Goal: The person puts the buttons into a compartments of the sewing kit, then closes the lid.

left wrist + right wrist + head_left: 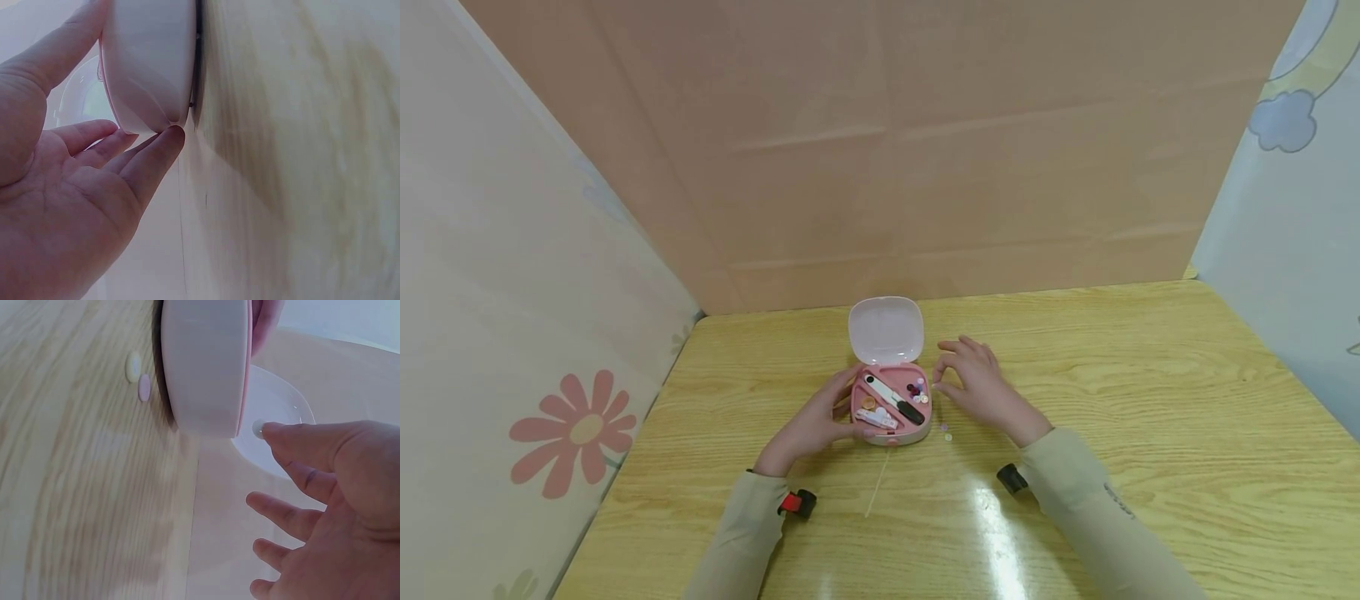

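Note:
A small pink box (901,437) stands open mid-table with its pale lid (886,330) tipped back. Inside lie a black-and-white tool (895,398), small buttons (916,390) and other bits. My left hand (820,421) grips the box's left side, thumb at the front and fingers at the back; in the left wrist view its fingertips (169,139) touch the box (150,56) at its lower edge. My right hand (973,379) hovers just right of the box with its fingers loosely spread (325,506). Two loose buttons (947,432) (133,365) lie on the table by the box (203,369).
The wooden table (1150,400) is walled in by a cardboard panel (925,167) at the back and printed sheets at the left (512,333) and right (1292,250). A thin pale thread or stick (877,487) lies in front of the box.

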The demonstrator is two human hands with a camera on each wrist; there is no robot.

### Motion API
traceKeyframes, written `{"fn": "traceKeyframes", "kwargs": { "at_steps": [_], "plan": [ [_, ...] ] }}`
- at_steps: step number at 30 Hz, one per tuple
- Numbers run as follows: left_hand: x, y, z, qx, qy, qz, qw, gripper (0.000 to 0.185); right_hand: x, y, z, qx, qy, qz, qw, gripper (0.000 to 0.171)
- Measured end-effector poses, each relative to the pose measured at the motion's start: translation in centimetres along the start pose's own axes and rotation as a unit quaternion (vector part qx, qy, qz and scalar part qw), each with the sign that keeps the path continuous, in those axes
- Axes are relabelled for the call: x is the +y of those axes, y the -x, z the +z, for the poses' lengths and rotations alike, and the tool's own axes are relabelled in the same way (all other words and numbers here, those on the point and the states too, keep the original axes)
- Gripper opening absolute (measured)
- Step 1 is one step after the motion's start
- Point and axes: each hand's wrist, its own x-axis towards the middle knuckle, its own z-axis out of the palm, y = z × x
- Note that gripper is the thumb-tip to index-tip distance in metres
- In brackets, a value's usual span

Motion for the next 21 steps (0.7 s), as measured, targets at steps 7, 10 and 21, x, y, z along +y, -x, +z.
{"fn": "traceKeyframes", "kwargs": {
  "at_steps": [7,10,21],
  "plan": [
    [-0.4,-0.2,0.0,-0.004,0.003,-0.003,1.0000,0.088,-0.3,-0.2,0.3,0.002,-0.012,-0.004,1.000,0.011],
    [-1.5,-0.5,0.0,0.001,-0.003,-0.003,1.0000,0.090,-0.4,-0.2,0.4,0.001,-0.013,-0.006,1.000,0.011],
    [-3.1,-0.8,-0.1,0.013,-0.013,-0.005,0.9998,0.092,-0.7,-0.4,1.1,0.006,0.001,-0.020,1.000,0.009]
  ]
}}
